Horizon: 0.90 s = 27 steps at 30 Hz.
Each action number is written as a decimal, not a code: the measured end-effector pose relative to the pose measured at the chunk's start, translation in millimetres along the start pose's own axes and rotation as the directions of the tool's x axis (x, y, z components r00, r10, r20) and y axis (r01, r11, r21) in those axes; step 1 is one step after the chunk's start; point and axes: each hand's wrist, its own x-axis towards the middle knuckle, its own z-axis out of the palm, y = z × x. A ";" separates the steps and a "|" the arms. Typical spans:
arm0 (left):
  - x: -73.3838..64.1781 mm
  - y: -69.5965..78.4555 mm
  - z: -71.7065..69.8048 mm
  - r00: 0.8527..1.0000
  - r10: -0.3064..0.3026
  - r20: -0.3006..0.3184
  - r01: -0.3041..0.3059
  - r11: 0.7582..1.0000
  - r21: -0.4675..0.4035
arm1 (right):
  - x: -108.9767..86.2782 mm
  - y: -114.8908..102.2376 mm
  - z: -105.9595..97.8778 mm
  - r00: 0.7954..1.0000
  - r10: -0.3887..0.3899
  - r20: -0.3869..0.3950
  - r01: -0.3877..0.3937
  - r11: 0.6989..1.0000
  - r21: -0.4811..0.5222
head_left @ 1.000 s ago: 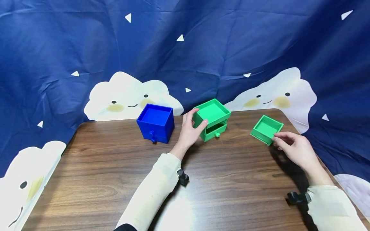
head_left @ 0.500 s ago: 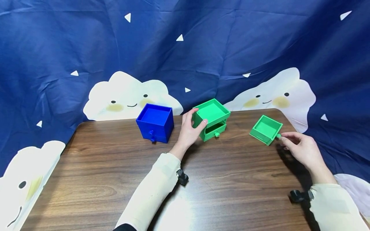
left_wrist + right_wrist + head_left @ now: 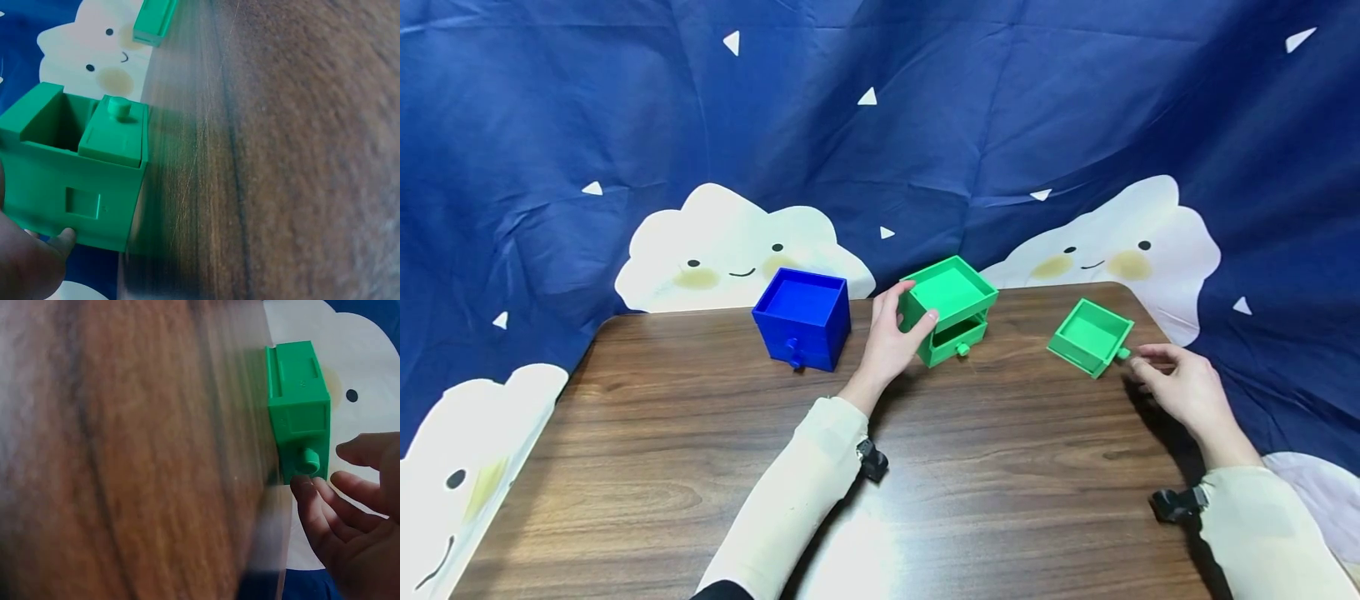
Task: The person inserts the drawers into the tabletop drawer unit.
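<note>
My left hand (image 3: pixel 889 340) holds the small green drawer cabinet (image 3: pixel 953 293) by its left side, thumb near the front corner and fingers toward the back. The cabinet's upper slot is a bare opening. Below it sits a drawer with a round knob (image 3: pixel 119 107), pushed in. To the right, a loose green drawer (image 3: pixel 1090 332) lies upright on the table, its knob (image 3: pixel 309 461) turned toward my right hand (image 3: pixel 1183 390). That hand hovers just beside the knob, fingers loosely bent and apart, holding nothing.
A blue drawer cabinet (image 3: pixel 805 321) with knobs on its front stands left of my left hand. Everything rests near the far edge of the wooden table (image 3: pixel 1000 467). Behind hangs a dark blue curtain (image 3: pixel 925 150) with white clouds.
My right hand has slid right from the loose drawer's near corner to its knob, then drawn slightly off it. The left hand and the green cabinet have stayed still.
</note>
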 end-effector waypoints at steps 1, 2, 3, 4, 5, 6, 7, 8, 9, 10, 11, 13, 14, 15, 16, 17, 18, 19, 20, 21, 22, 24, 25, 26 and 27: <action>0.1 0.1 0.1 1.000 0.000 -0.001 0.000 1.000 0.000 | 1.4 0.9 0.4 1.000 0.004 0.007 -0.004 1.000 -0.005; 0.3 0.1 0.1 1.000 -0.001 -0.002 0.001 1.000 0.002 | 3.1 1.8 0.5 1.000 0.007 0.014 -0.007 1.000 -0.012; 0.3 0.0 0.0 1.000 -0.003 -0.002 0.003 1.000 0.004 | 4.9 2.6 0.7 1.000 0.010 0.025 -0.009 1.000 -0.018; 0.3 -0.2 -0.1 1.000 -0.004 -0.003 0.004 1.000 0.005 | 6.8 3.3 0.7 0.999 0.012 0.038 -0.011 1.000 -0.024; 0.2 -0.3 -0.2 1.000 -0.005 -0.003 0.005 1.000 0.005 | 8.7 3.6 0.9 0.999 0.016 0.050 -0.015 0.999 -0.028; 0.1 -0.4 -0.2 1.000 -0.005 -0.003 0.005 1.000 0.004 | 10.5 3.8 1.0 0.998 0.018 0.061 -0.016 0.999 -0.038; 0.1 -0.5 -0.2 1.000 -0.005 -0.003 0.005 1.000 0.002 | 12.3 4.1 0.9 0.997 0.016 0.070 -0.012 0.999 -0.051; 0.1 -0.5 -0.3 1.000 -0.005 -0.002 0.005 1.000 0.000 | 14.3 4.2 0.8 0.997 0.013 0.082 -0.008 0.998 -0.067; 0.0 -0.7 -0.3 1.000 -0.005 -0.001 0.005 1.000 -0.001 | 16.2 4.2 0.6 0.996 0.010 0.094 -0.002 0.997 -0.082; -0.1 -0.9 -0.2 1.000 -0.005 -0.001 0.005 1.000 -0.002 | 18.1 4.1 0.4 0.994 0.002 0.106 0.009 0.995 -0.099; -0.1 -0.9 -0.1 1.000 -0.005 -0.001 0.005 1.000 -0.003 | 20.0 3.6 0.3 0.993 -0.006 0.118 0.019 0.994 -0.112; 0.0 -1.6 0.1 1.000 -0.004 -0.002 0.004 1.000 -0.003 | 23.8 2.4 0.3 0.990 -0.016 0.140 0.034 0.991 -0.130; -0.1 -1.7 0.2 1.000 -0.004 -0.001 0.004 1.000 -0.002 | 25.6 1.8 0.4 0.989 -0.017 0.149 0.038 0.990 -0.138; 0.0 -1.9 0.4 1.000 -0.002 -0.002 0.002 1.000 -0.002 | 27.3 1.2 0.5 0.987 -0.016 0.157 0.039 0.989 -0.143; 0.1 -2.1 0.5 1.000 -0.001 -0.003 0.001 1.000 -0.002 | 28.8 0.5 0.6 0.986 -0.015 0.165 0.040 0.988 -0.148; 0.2 -2.2 0.7 1.000 0.001 -0.003 -0.001 1.000 -0.002 | 30.1 -0.1 0.7 0.985 -0.011 0.171 0.037 0.988 -0.151; 0.3 -2.4 0.8 1.000 0.001 -0.002 -0.001 1.000 -0.001 | 31.4 -0.5 0.7 0.984 -0.007 0.176 0.034 0.988 -0.152; 0.2 -2.4 0.9 1.000 0.001 -0.001 -0.001 1.000 -0.001 | 32.5 -0.5 0.8 0.984 -0.005 0.180 0.033 0.987 -0.155; 0.3 -2.4 0.9 1.000 0.001 0.000 -0.001 1.000 -0.002 | 33.4 -0.5 1.0 0.983 -0.004 0.183 0.034 0.987 -0.157; 0.3 -2.4 1.0 1.000 0.002 0.001 -0.002 1.000 -0.002 | 34.0 -0.6 1.1 0.983 -0.005 0.186 0.034 0.987 -0.156; 0.2 -2.5 0.9 1.000 0.001 0.002 -0.001 1.000 -0.001 | 34.4 -0.6 1.5 0.983 -0.007 0.185 0.037 0.987 -0.156; 0.2 -2.6 1.2 1.000 0.000 0.003 0.000 1.000 -0.002 | 35.1 0.0 2.0 0.984 -0.011 0.178 0.040 0.987 -0.157; 0.0 -2.4 1.2 1.000 0.000 0.004 0.000 1.000 -0.003 | 35.4 0.9 2.4 0.985 -0.014 0.171 0.043 0.986 -0.164; -0.1 -2.3 1.3 1.000 0.001 0.005 -0.001 1.000 -0.006 | 35.6 1.7 2.8 0.986 -0.016 0.163 0.045 0.984 -0.171; 0.0 -2.4 1.5 1.000 0.001 0.004 -0.001 1.000 -0.007 | 35.6 2.6 3.4 0.988 -0.020 0.154 0.048 0.983 -0.178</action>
